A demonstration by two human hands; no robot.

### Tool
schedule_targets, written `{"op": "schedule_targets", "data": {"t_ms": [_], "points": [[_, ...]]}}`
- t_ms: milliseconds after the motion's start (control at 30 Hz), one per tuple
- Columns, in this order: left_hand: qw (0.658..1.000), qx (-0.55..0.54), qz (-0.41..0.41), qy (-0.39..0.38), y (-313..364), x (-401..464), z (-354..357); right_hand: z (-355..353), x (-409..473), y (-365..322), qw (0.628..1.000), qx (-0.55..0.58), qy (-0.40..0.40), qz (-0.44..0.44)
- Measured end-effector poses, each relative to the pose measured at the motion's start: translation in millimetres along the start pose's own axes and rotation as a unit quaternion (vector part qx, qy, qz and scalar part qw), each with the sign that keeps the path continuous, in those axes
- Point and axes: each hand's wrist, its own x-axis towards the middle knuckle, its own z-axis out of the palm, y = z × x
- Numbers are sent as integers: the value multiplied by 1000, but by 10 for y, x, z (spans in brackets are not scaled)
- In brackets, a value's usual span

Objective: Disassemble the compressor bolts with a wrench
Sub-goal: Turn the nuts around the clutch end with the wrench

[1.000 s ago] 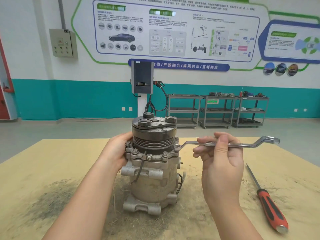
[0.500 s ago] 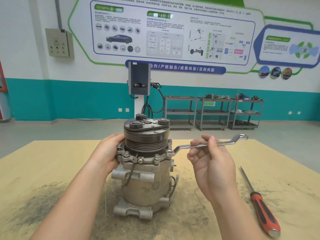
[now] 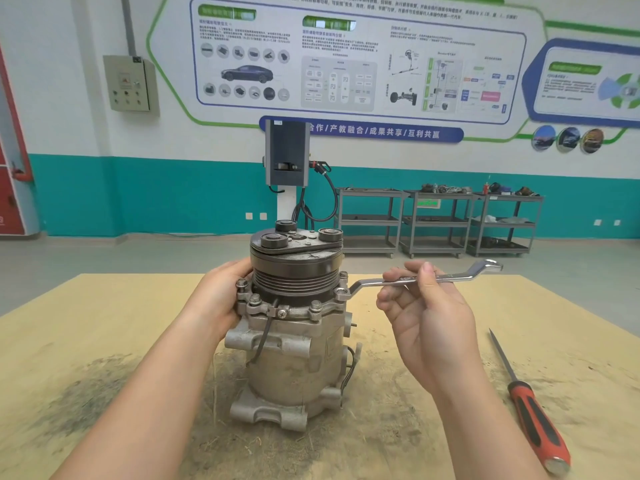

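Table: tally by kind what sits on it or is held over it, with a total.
Compressor: 1
Wrench: 1, held by the right hand, ring end on a bolt
Screwdriver: 1
Total: 3
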Motion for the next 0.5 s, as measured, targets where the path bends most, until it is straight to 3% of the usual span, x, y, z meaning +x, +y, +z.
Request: {"op": "schedule_targets", "data": {"t_ms": [133,267,367,500], "points": [[1000,12,4,2,-4,3,-4,19,-20,94,998,-10,44,-44],[999,28,15,11,-13,10,-6,112,-261,323,953,-130,94,-256],[999,36,16,18,-17,8,-9,155,-405,462,887,-228,7,-400],[999,36,1,23,-16,-22,2,167,-469,533,820,-330,-87,-459]]}}
